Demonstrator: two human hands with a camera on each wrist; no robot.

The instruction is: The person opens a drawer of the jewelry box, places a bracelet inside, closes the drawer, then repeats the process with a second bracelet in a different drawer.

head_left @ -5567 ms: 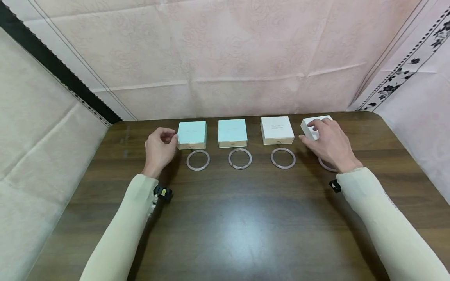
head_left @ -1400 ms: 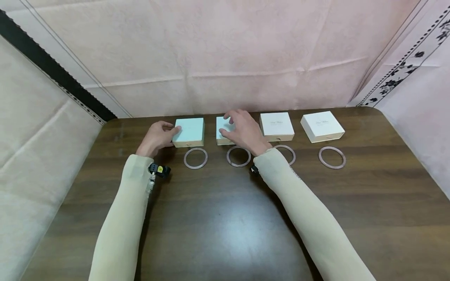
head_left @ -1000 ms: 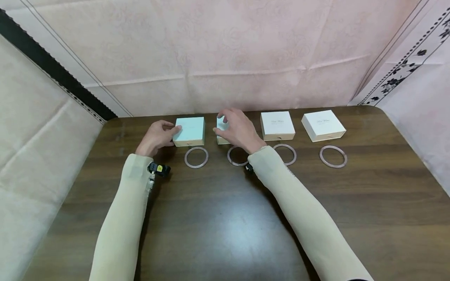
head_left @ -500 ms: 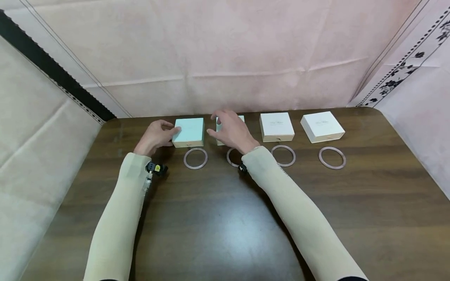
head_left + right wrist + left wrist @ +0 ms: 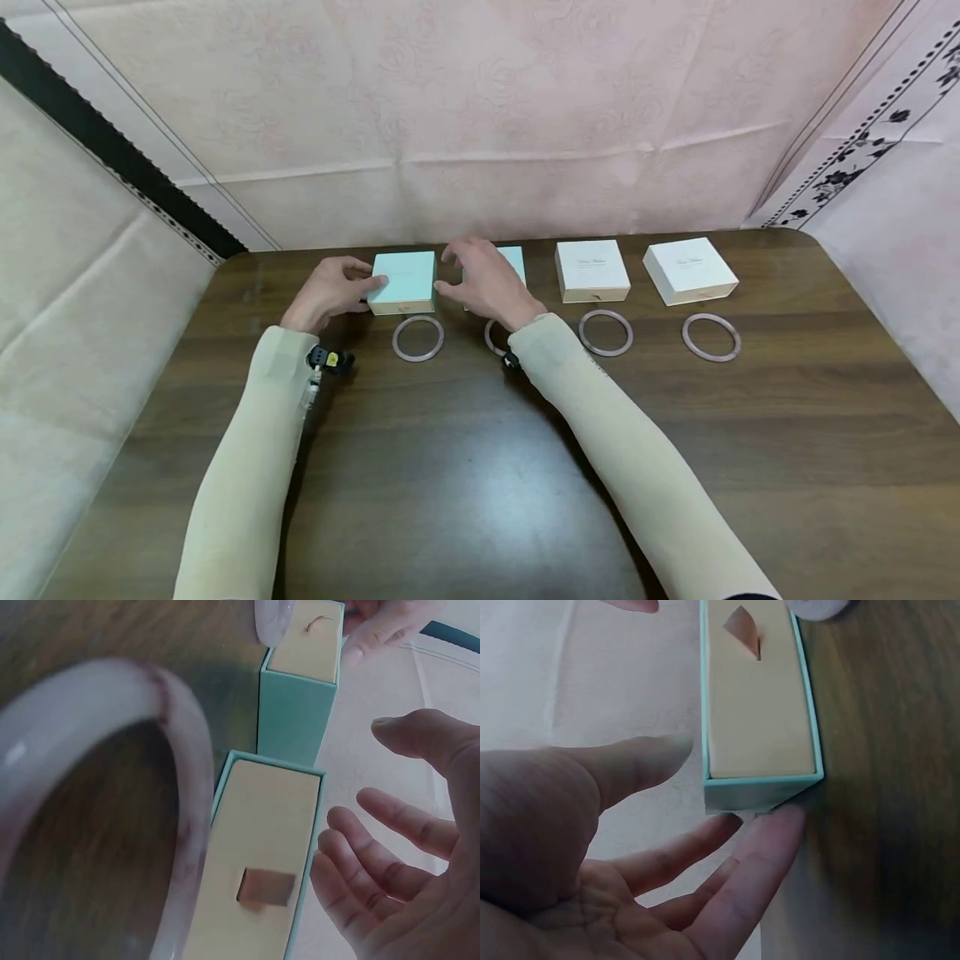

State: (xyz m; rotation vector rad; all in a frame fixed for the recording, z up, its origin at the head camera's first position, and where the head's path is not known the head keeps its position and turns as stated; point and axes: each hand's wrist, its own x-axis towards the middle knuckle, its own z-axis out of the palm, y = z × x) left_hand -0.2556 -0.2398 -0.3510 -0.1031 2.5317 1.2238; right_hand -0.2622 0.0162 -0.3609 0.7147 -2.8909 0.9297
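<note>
My left hand point(image 5: 330, 292) is at the left end of the leftmost mint box point(image 5: 408, 271). Its thumb lies over the lid's edge, and in the left wrist view the fingertips point(image 5: 780, 821) meet the box's end wall. My right hand point(image 5: 491, 283) hovers with spread, bent fingers over the second mint box point(image 5: 513, 258), partly covering it, its thumb reaching toward the first box. A pale lilac bangle point(image 5: 417, 358) lies before the first box; another bangle point(image 5: 191, 750) lies before the second, partly behind my right wrist. Each mint box has a cream drawer front with a small pull tab point(image 5: 270, 886).
Two white boxes point(image 5: 592, 267) stand farther right in the same row, the rightmost box point(image 5: 688, 267) turned at an angle. In front of them lie a third bangle point(image 5: 605, 353) and a fourth bangle point(image 5: 711, 358). Behind the wooden table point(image 5: 480, 467) hangs a pale cloth point(image 5: 480, 117).
My right hand has left the rightmost white box and moved left, lately drifting across the second mint box toward the first. My left hand's thumb has come onto the first box's edge.
</note>
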